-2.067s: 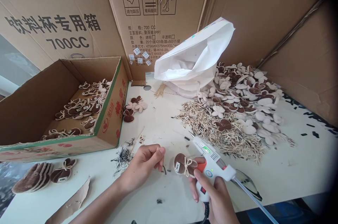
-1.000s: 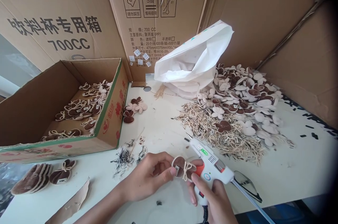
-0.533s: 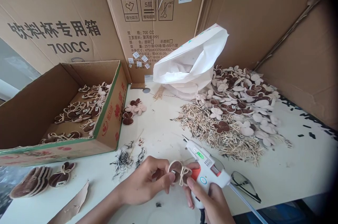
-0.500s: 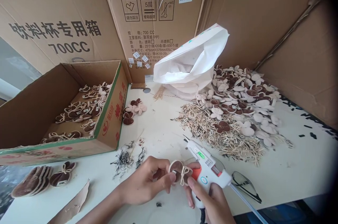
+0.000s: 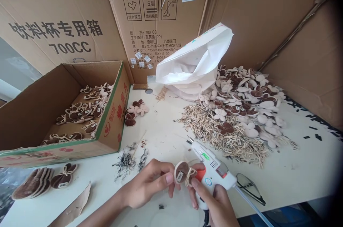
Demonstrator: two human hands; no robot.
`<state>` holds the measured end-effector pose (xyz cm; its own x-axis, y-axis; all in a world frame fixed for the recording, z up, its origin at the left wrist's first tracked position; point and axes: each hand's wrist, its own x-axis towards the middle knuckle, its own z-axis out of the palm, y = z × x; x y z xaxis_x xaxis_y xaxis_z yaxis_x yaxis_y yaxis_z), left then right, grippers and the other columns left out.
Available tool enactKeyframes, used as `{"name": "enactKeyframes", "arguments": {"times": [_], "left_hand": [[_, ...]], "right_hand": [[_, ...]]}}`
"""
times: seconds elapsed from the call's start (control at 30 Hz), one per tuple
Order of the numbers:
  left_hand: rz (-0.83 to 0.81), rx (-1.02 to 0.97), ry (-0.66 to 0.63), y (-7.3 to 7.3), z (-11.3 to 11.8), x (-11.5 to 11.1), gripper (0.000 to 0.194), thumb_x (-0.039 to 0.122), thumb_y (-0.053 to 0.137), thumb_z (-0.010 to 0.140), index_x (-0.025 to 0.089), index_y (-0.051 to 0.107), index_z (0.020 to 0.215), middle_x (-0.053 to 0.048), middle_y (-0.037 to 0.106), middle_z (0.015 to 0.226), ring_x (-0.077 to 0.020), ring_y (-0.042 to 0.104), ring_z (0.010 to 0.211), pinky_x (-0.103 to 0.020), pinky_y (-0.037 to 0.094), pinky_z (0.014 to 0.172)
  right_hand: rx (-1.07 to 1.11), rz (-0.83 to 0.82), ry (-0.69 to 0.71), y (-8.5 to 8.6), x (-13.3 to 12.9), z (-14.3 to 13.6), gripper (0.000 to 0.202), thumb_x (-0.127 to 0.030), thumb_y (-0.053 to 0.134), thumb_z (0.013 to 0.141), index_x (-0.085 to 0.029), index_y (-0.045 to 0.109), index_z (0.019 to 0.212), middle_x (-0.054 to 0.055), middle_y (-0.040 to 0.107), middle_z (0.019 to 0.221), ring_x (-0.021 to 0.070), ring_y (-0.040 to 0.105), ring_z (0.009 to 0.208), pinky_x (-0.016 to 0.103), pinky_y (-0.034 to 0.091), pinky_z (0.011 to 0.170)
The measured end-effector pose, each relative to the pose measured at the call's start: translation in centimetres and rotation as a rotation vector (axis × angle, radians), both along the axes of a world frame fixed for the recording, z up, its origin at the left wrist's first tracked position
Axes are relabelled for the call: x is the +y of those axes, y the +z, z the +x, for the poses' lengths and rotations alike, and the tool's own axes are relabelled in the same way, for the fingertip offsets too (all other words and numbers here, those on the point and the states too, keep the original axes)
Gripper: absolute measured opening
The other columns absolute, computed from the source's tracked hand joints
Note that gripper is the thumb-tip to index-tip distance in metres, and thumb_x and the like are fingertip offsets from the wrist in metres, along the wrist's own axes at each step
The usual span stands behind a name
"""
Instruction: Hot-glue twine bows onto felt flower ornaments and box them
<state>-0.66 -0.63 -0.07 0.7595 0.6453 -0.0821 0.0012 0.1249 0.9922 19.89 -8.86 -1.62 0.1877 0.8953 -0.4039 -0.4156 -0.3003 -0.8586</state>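
Note:
My right hand (image 5: 214,198) is closed around a white hot glue gun (image 5: 207,161), its nozzle pointing up and left. The same hand's thumb and finger pinch a small brown plush piece (image 5: 182,172) with rounded lobes, a cream cord bow (image 5: 190,176) and a small white label (image 5: 180,176). My left hand (image 5: 152,184) is at the piece's left edge, its thumb off the label and its fingers loosely bent. Whether a left fingertip still touches the piece behind its edge is hidden. A finished-looking brown piece with bow (image 5: 64,177) lies at the lower left.
An open cardboard box (image 5: 109,123) holding bowed pieces stands left. Cord bows (image 5: 227,141) and plush pieces (image 5: 241,91) are heaped right, by a white bag (image 5: 193,73). Glasses (image 5: 250,187) lie near the front edge. Black-grey scraps (image 5: 125,162) lie left of centre; cardboard walls stand behind.
My left thumb has come off the label and moved slightly left, so the label shows fully. The plush piece and the glue gun have shifted slightly right.

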Motion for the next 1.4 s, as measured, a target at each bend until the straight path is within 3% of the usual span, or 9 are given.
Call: {"name": "enactKeyframes", "arguments": {"times": [0.2,0.33,0.5,0.67,0.77,0.9,1.03,1.2,1.4], "left_hand": [[0.038,-0.030,0.003,-0.5,0.0,0.1,0.054,0.064,0.058,0.107,0.013,0.075,0.098,-0.008,0.069,0.081,-0.0201,0.062,0.075,-0.031,0.045,0.075],[0.054,0.025,-0.012,-0.3,0.2,0.1,0.031,0.043,0.071,0.099,0.013,0.075,0.097,-0.004,0.065,0.076,-0.0162,0.056,0.069,-0.028,0.039,0.067],[0.073,0.058,0.001,0.7,-0.2,0.3,0.017,0.026,0.066,0.091,0.013,0.076,0.095,-0.005,0.069,0.078,-0.0166,0.057,0.069,-0.029,0.037,0.068],[0.019,-0.125,0.165,0.3,-1.1,0.9,0.022,0.032,0.065,0.086,0.017,0.067,0.102,-0.011,0.070,0.108,-0.0233,0.056,0.091,-0.034,0.042,0.080],[-0.122,-0.286,0.140,0.1,-1.1,1.1,0.036,0.038,0.059,0.086,0.014,0.069,0.112,-0.020,0.076,0.121,-0.0293,0.061,0.100,-0.038,0.044,0.084],[-0.194,-0.299,0.151,0.5,-0.8,0.9,0.027,0.032,0.053,0.098,0.013,0.073,0.096,-0.018,0.081,0.093,-0.0255,0.061,0.086,-0.037,0.042,0.082],[-0.136,-0.175,0.159,0.4,-0.7,0.8,0.051,0.039,0.048,0.115,0.015,0.068,0.074,-0.006,0.065,0.065,-0.0167,0.051,0.065,-0.032,0.040,0.072],[-0.144,-0.082,0.141,-0.4,-0.9,0.8,0.055,0.057,0.058,0.110,0.017,0.058,0.072,0.002,0.052,0.066,-0.0088,0.041,0.050,-0.027,0.034,0.057],[0.042,0.141,0.179,-0.1,-0.4,0.4,0.037,0.047,0.072,0.103,0.018,0.060,0.082,0.004,0.046,0.068,-0.0125,0.040,0.065,-0.026,0.032,0.064]], "right_hand": [[0.009,-0.016,-0.013,-0.1,0.1,-0.1,0.051,-0.059,0.099,0.076,-0.021,0.075,0.101,-0.004,0.064,0.054,0.0165,0.052,0.053,0.032,0.043,0.062],[0.002,0.000,-0.007,-0.3,0.0,0.0,0.055,-0.063,0.095,0.079,-0.020,0.075,0.106,-0.005,0.061,0.050,0.0180,0.052,0.053,0.034,0.043,0.064],[0.007,0.033,-0.039,-0.3,0.2,-0.1,0.046,-0.056,0.096,0.081,-0.022,0.074,0.103,-0.003,0.068,0.062,0.0151,0.051,0.051,0.032,0.040,0.061],[0.009,0.053,-0.087,-0.6,0.3,0.0,0.038,-0.049,0.095,0.084,-0.024,0.073,0.101,-0.004,0.065,0.056,0.0158,0.052,0.048,0.031,0.043,0.059],[0.013,0.084,-0.087,-0.7,0.4,0.0,0.039,-0.049,0.095,0.083,-0.023,0.073,0.101,-0.002,0.070,0.063,0.0147,0.051,0.046,0.031,0.041,0.055],[-0.019,0.057,-0.113,-0.7,0.7,0.0,0.039,-0.049,0.096,0.082,-0.024,0.073,0.102,-0.002,0.070,0.061,0.0160,0.051,0.047,0.032,0.040,0.056],[-0.003,0.072,-0.092,-0.7,0.9,-0.1,0.042,-0.057,0.094,0.081,-0.024,0.072,0.096,-0.004,0.060,0.049,0.0168,0.046,0.044,0.032,0.036,0.053],[-0.004,0.025,-0.140,0.1,0.7,-0.3,0.041,-0.052,0.095,0.081,-0.023,0.072,0.099,0.000,0.069,0.059,0.0163,0.050,0.049,0.031,0.041,0.056],[-0.013,0.015,-0.150,0.3,0.6,-0.3,0.041,-0.049,0.097,0.079,-0.023,0.072,0.098,0.000,0.072,0.060,0.0157,0.051,0.047,0.031,0.043,0.055]]}}
